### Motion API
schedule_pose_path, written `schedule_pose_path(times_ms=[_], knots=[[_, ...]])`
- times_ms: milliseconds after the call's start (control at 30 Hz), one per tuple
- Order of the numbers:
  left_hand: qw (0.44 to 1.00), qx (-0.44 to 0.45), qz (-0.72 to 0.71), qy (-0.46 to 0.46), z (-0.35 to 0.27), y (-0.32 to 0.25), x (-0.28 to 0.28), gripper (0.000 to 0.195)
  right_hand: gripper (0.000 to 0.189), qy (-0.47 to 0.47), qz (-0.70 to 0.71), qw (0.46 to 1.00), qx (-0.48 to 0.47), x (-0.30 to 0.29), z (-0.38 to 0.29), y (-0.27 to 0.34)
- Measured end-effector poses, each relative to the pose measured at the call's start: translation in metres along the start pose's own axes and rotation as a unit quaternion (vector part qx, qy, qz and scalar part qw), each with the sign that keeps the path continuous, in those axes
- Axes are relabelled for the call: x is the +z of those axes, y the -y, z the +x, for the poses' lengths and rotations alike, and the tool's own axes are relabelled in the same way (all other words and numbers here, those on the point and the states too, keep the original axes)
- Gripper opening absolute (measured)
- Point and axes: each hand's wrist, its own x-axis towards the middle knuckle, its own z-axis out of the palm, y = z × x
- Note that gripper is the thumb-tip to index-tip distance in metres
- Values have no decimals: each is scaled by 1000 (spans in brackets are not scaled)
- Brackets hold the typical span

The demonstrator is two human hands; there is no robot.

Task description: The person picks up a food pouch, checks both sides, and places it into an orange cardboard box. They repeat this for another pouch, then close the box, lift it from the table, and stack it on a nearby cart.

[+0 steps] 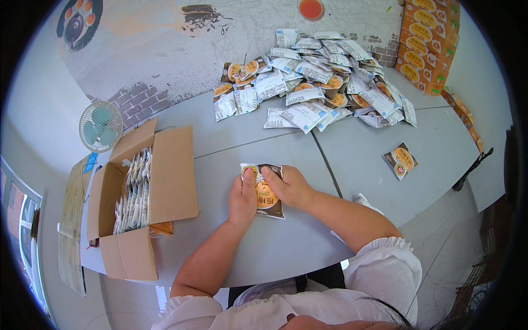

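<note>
Both hands hold brown-and-orange printed milk pouches [267, 194] above the grey table. My left hand [242, 200] grips the left side, its thumb on the front. My right hand [290, 185] grips the upper right, thumb also on the printed face. A second printed edge shows beside the left thumb, so there may be two pouches; the fingers hide how they overlap. To the left stands an open cardboard box [172, 177] with rows of upright pouches [134, 208] inside. A large heap of pouches [311, 72] lies at the table's far side, many with white backs up.
A single pouch [401, 161] lies to the right. Another white pouch [368, 203] is partly hidden by my right forearm. Orange cartons [427, 47] are stacked at the back right. A fan [100, 126] stands behind the box. Seams cross the grey table [214, 255].
</note>
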Motion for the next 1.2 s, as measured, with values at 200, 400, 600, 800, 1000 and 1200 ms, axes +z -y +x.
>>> schedule_pose_path(times_ms=[200,400,600,800,1000,1200], knots=[[1000,-16,-4,-13,1,-6,-2,45,50,24,-14,999,27,-7,-2,11],[999,-3,23,-30,3,-7,-6,45,48,42,-205,974,91,-18,7,23],[996,18,86,-26,0,-15,-1,42,57,11,-175,983,51,-6,3,-10],[995,44,91,17,-5,-12,-5,41,52,49,-137,988,42,-6,-7,7],[997,35,41,49,-2,-10,-4,39,50,56,-80,995,33,-8,-7,5],[999,9,-36,31,0,-5,-3,37,50,72,-69,995,31,-11,-5,7]])
